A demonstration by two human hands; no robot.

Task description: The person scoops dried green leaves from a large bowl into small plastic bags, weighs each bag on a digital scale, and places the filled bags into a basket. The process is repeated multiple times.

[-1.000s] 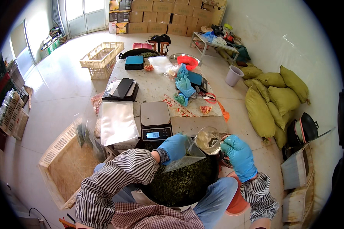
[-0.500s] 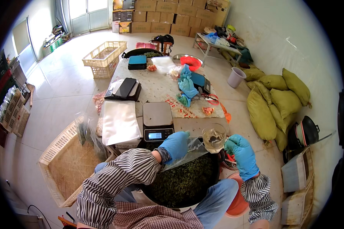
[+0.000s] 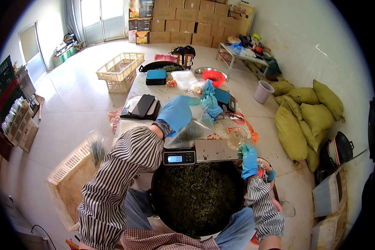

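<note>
Head view: up comes the left hand (image 3: 177, 114), closed on the clear bag (image 3: 191, 130) of dark green bits, swung from over the pan half a second ago to above the scale (image 3: 178, 157) at the table's near edge (image 3: 218, 151), bag-to-plate contact impossible to tell. Right hand (image 3: 248, 161) keeps its grip on the clear cup (image 3: 237, 139) by the near right corner, now well apart from the bag, and below that edge the dark pan (image 3: 155, 200) of green leaf shows uncovered!
</note>
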